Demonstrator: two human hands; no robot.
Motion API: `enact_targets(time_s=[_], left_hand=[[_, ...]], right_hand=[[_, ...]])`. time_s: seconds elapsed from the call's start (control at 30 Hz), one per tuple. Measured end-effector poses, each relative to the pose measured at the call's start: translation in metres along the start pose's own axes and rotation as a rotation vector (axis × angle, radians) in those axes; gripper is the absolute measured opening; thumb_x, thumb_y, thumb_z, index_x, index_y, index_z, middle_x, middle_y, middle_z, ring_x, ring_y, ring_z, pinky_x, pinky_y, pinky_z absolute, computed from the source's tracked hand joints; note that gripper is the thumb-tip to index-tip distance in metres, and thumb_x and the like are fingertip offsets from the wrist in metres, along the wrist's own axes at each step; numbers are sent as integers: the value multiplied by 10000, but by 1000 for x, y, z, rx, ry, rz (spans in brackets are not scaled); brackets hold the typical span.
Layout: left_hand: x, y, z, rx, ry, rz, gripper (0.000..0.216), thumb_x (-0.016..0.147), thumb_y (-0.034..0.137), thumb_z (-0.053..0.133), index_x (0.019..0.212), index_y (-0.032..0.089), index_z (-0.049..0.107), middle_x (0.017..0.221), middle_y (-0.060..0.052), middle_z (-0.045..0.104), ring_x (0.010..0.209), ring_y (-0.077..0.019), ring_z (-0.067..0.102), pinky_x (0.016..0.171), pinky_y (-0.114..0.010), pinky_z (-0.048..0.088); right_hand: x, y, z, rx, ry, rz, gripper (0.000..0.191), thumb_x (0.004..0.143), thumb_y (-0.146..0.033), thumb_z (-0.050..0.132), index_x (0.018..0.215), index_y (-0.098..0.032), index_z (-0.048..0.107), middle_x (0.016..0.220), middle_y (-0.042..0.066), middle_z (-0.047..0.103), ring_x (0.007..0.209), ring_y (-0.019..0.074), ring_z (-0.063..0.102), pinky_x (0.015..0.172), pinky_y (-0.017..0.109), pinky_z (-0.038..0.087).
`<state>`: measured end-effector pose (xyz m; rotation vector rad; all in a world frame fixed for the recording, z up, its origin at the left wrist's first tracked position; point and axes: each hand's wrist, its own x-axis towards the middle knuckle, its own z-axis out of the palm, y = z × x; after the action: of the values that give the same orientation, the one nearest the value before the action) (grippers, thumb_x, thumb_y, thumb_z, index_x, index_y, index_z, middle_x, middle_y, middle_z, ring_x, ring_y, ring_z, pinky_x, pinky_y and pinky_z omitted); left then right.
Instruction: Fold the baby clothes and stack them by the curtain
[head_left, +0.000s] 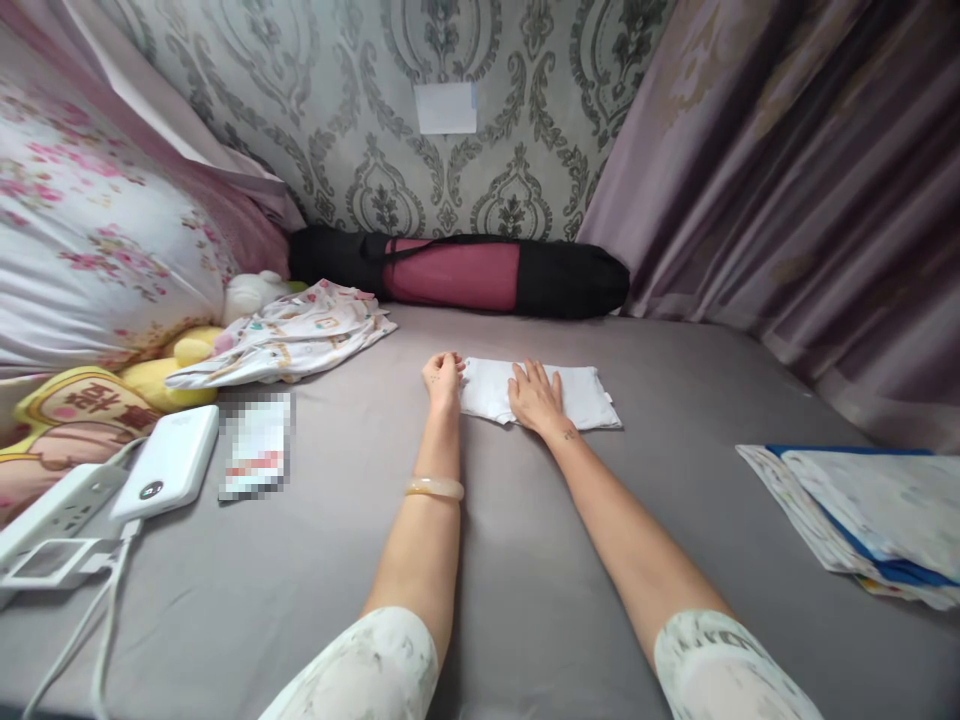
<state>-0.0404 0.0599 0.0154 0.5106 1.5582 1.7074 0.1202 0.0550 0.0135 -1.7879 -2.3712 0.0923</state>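
Observation:
A folded white garment (585,395) lies as a flat oblong on the grey bed sheet, a small tag sticking out near its right end. My left hand (442,380) is closed at the garment's left end, its curled fingertips at the upper left corner; the exact pinch is partly hidden. Flat across the middle of the cloth rests my right hand (535,396), palm down with the fingers spread. A pale bangle (435,488) circles my left forearm.
A stack of folded clothes (877,510) lies at the right. To the left are a crumpled printed cloth (300,335), a yellow plush toy (169,375), a white power bank (169,460) and a power strip (64,515) with cables. A black and red long bag (457,272) lies along the wall.

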Motion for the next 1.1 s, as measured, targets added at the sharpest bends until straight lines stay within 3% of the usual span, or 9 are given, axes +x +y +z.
enact_targets(time_s=[0.17, 0.4, 0.67, 0.9, 1.1], left_hand=[[0, -1, 0, -46, 5, -3, 165, 818, 231, 481, 866, 146, 613, 851, -63, 698, 726, -114, 681, 602, -186, 476], [0, -2, -1, -69, -12, -13, 169, 811, 227, 495, 888, 144, 619, 861, -72, 704, 762, -136, 693, 658, -229, 503], [-2, 2, -1, -116, -9, -47, 135, 814, 220, 506, 866, 144, 604, 812, -48, 685, 694, -102, 664, 613, -185, 458], [-4, 5, -4, -171, 14, -59, 109, 798, 206, 525, 835, 139, 601, 762, -34, 666, 635, -92, 637, 608, -193, 453], [-2, 4, -3, -155, 19, -53, 119, 813, 211, 509, 844, 143, 602, 792, -43, 671, 662, -94, 647, 621, -190, 462]], right_hand=[[5, -16, -2, 0, 30, -55, 533, 1001, -340, 229, 1464, -141, 401, 1570, 135, 295, 1463, 260, 180, 1163, 524, 63], [5, -25, 15, -8, 52, -61, 539, 1004, -367, 228, 1452, -138, 420, 1538, 127, 365, 1446, 259, 223, 1161, 508, 83], [10, -38, 7, 3, 43, -86, 515, 997, -319, 272, 1444, -118, 429, 1535, 144, 365, 1447, 271, 219, 1159, 535, 36], [10, -50, 18, 49, 4, -116, 536, 1008, -355, 240, 1471, -126, 385, 1552, 135, 336, 1451, 256, 213, 1161, 519, 64], [13, -56, 11, 60, -13, -118, 541, 999, -337, 256, 1463, -95, 392, 1548, 153, 336, 1446, 278, 228, 1158, 552, 77]])
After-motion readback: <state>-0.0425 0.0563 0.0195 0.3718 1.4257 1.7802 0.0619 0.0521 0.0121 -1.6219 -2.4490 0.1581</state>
